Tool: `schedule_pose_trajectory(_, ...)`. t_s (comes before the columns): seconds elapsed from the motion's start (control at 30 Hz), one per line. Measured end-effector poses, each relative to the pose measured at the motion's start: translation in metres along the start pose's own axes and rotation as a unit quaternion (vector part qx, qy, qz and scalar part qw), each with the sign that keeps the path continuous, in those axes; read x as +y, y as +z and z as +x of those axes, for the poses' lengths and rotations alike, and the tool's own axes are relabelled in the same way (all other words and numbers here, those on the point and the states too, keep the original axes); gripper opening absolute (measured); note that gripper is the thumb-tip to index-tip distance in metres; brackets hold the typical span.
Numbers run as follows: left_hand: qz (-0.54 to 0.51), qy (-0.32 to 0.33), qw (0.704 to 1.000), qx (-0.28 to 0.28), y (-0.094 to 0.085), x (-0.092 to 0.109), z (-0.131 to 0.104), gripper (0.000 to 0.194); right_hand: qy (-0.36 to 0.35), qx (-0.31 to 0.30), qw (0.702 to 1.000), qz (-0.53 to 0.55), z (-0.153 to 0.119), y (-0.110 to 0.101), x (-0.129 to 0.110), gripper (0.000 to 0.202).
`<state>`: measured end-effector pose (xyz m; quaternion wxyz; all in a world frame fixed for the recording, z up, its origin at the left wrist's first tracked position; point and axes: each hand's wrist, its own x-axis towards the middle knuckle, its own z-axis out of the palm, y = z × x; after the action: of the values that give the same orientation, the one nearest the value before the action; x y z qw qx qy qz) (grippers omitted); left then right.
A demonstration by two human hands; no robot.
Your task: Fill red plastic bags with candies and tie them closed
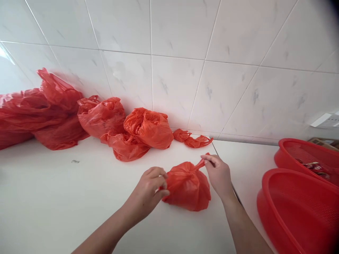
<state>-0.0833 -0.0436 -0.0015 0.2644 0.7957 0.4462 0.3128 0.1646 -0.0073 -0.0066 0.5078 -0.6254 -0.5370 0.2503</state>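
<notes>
A filled red plastic bag [188, 188] sits on the white table in front of me, its top gathered. My right hand [217, 173] pinches one of the bag's handles at its upper right, with the red tip poking out above the fingers. At the bag's left side is my left hand [153, 187], its fingers curled against the red plastic. A bit of red shows between thumb and fingers there, so this hand is closed on the bag's left edge.
Several red bags [149, 128] lie along the tiled wall [177, 77], from the far left to the centre. Small crumpled red bags [194, 139] are behind my bag. Two red baskets [270, 197] stand at the right, the rear one holding small wrapped items [316, 167].
</notes>
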Motion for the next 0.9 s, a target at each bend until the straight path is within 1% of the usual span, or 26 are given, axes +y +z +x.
schedule_pose_trajectory(0.03, 0.005, -0.011, 1.000, -0.023, -0.003, -0.004, -0.009, 0.019, 0.001, 0.028, 0.999, -0.021, 0.001, 0.000, 0.011, 0.025)
schedule_pose_trajectory(0.07, 0.005, -0.028, 0.999, -0.046, -0.007, -0.006, -0.018, 0.019, 0.007, 0.036, 0.999, -0.027, 0.000, -0.001, 0.022, 0.025)
schedule_pose_trajectory(0.13, -0.021, -0.062, 0.994, -0.086, -0.014, -0.010, -0.029, 0.018, 0.019, 0.020, 0.999, -0.026, -0.001, -0.002, 0.042, 0.028)
schedule_pose_trajectory(0.2, -0.075, -0.071, 0.990, -0.098, -0.019, -0.010, -0.030, 0.007, 0.034, 0.008, 0.999, -0.016, -0.002, -0.004, 0.058, 0.037)
schedule_pose_trajectory(0.23, -0.098, -0.068, 0.989, -0.091, -0.018, -0.009, -0.027, 0.011, 0.048, 0.004, 0.999, -0.009, -0.002, -0.005, 0.064, 0.045)
schedule_pose_trajectory(0.3, -0.109, -0.057, 0.991, -0.055, -0.009, -0.004, -0.014, 0.039, 0.080, -0.012, 0.997, 0.006, -0.002, -0.006, 0.070, 0.056)
schedule_pose_trajectory(0.37, -0.068, -0.044, 0.996, -0.036, 0.010, 0.001, 0.003, 0.069, 0.101, -0.049, 0.994, 0.015, -0.005, -0.004, 0.069, 0.051)
schedule_pose_trajectory(0.43, -0.008, -0.027, 0.998, -0.052, 0.030, 0.005, 0.017, 0.095, 0.102, -0.093, 0.990, 0.020, -0.013, 0.001, 0.063, 0.046)
schedule_pose_trajectory(0.47, 0.019, -0.018, 0.997, -0.066, 0.038, 0.006, 0.022, 0.104, 0.097, -0.120, 0.988, 0.026, -0.017, 0.004, 0.059, 0.045)
schedule_pose_trajectory(0.5, 0.041, -0.008, 0.996, -0.080, 0.044, 0.005, 0.025, 0.105, 0.087, -0.152, 0.984, 0.032, -0.021, 0.007, 0.056, 0.045)
schedule_pose_trajectory(0.53, 0.056, 0.001, 0.994, -0.091, 0.046, 0.004, 0.026, 0.096, 0.074, -0.180, 0.980, 0.032, -0.023, 0.010, 0.053, 0.046)
schedule_pose_trajectory(0.57, 0.064, 0.009, 0.993, -0.097, 0.044, 0.001, 0.025, 0.080, 0.060, -0.199, 0.978, 0.023, -0.023, 0.013, 0.051, 0.047)
schedule_pose_trajectory(0.6, 0.068, 0.010, 0.993, -0.097, 0.038, -0.002, 0.022, 0.065, 0.047, -0.207, 0.977, 0.006, -0.020, 0.014, 0.050, 0.048)
schedule_pose_trajectory(0.63, 0.066, 0.000, 0.994, -0.092, 0.029, -0.007, 0.017, 0.055, 0.039, -0.203, 0.978, -0.017, -0.013, 0.016, 0.051, 0.048)
schedule_pose_trajectory(0.67, 0.063, -0.022, 0.994, -0.083, 0.016, -0.012, 0.010, 0.047, 0.035, -0.187, 0.981, -0.044, -0.004, 0.017, 0.054, 0.045)
schedule_pose_trajectory(0.7, 0.061, -0.059, 0.994, -0.066, 0.001, -0.018, 0.003, 0.040, 0.035, -0.164, 0.983, -0.069, 0.008, 0.018, 0.057, 0.042)
schedule_pose_trajectory(0.77, 0.061, -0.151, 0.986, -0.027, -0.036, -0.032, -0.017, 0.033, 0.032, -0.126, 0.986, -0.107, 0.034, 0.022, 0.064, 0.037)
schedule_pose_trajectory(0.8, 0.076, -0.194, 0.978, -0.009, -0.056, -0.039, -0.028, 0.030, 0.026, -0.109, 0.986, -0.125, 0.047, 0.025, 0.068, 0.038)
schedule_pose_trajectory(0.87, 0.124, -0.276, 0.952, 0.045, -0.098, -0.055, -0.053, 0.027, 0.012, -0.083, 0.984, -0.159, 0.071, 0.032, 0.073, 0.046)
schedule_pose_trajectory(0.9, 0.165, -0.317, 0.929, 0.092, -0.119, -0.064, -0.066, 0.026, 0.007, -0.073, 0.982, -0.174, 0.081, 0.036, 0.076, 0.050)
